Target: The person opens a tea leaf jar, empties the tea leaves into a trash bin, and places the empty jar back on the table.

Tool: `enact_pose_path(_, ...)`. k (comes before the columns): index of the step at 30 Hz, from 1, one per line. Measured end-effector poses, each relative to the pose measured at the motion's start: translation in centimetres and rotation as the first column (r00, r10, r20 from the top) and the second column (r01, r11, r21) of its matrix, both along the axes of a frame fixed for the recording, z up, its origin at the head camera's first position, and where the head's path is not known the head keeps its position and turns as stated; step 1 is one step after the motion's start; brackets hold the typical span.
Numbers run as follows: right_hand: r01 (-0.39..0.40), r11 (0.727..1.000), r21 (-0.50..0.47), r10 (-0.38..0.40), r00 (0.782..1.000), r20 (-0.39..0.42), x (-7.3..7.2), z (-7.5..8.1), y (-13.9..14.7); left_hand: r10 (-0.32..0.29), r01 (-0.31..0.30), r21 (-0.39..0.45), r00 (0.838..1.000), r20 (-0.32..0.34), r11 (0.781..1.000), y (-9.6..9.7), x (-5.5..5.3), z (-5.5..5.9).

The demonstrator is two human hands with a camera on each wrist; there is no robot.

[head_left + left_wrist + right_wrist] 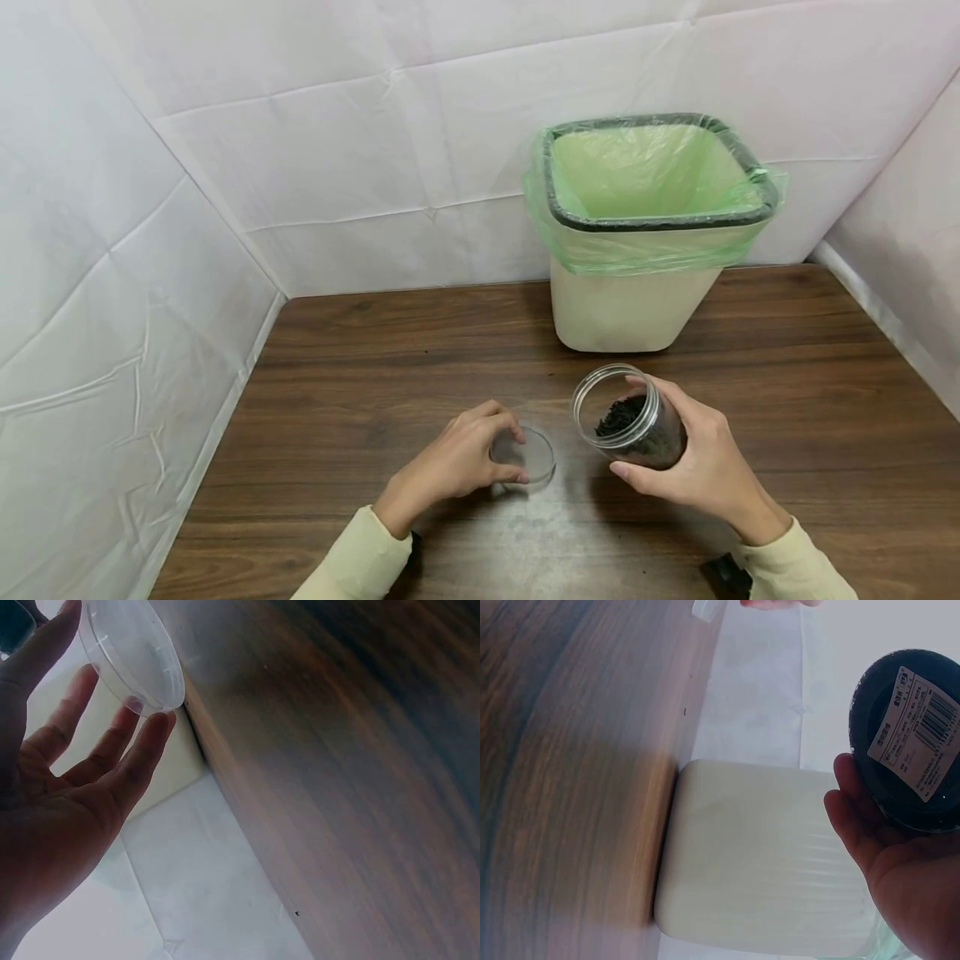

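My right hand grips a clear jar partly filled with dark, shredded, dry-looking bits. Its mouth has no cover and tilts to the left. The right wrist view looks at the jar's underside, where a white label with a barcode is stuck. To the left, my left hand pinches a round clear lid between thumb and fingers. In the left wrist view the lid is at the fingertips, with its rim facing the fingers.
A cream trash bin with a green bag liner and a dark rim stands behind the jar, at the back of the wooden table. White cloth walls enclose the table at the back and sides. Small dark specks dot the tabletop.
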State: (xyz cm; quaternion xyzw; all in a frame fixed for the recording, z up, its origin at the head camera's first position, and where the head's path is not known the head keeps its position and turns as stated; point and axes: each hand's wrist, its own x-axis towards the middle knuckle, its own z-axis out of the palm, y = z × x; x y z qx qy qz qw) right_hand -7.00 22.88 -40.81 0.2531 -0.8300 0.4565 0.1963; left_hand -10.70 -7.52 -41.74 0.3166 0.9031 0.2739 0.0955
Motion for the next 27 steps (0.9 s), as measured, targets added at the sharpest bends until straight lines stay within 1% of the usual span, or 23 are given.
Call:
enact_pose_path(2,0.005,1.0,0.004,-0.005,1.0,0.009,0.04,0.07,-0.01,-0.006,0.006,-0.002,1.0,0.008,1.0,0.05,0.0,-0.07)
enact_pose_path(6,0.011,1.0,0.006,-0.011,1.0,0.0,0.01,0.12,0.01,-0.014,0.014,-0.012,1.0,0.017,1.0,0.13,-0.03,-0.2)
enact_pose_path(13,0.011,1.0,0.014,-0.011,1.0,0.016,-0.02,0.14,0.07,-0.03,0.031,-0.046,0.999,0.028,0.998,0.18,0.04,-0.39)
enact_pose_path(19,0.024,0.999,0.022,-0.025,0.999,0.031,-0.08,0.11,0.15,-0.037,0.039,-0.05,0.999,0.034,0.998,0.11,-0.03,-0.69)
enact_pose_path(27,0.039,0.999,0.035,-0.04,0.999,0.031,-0.13,0.18,0.22,-0.037,0.037,-0.054,0.999,0.01,0.998,0.15,-0.2,-0.71)
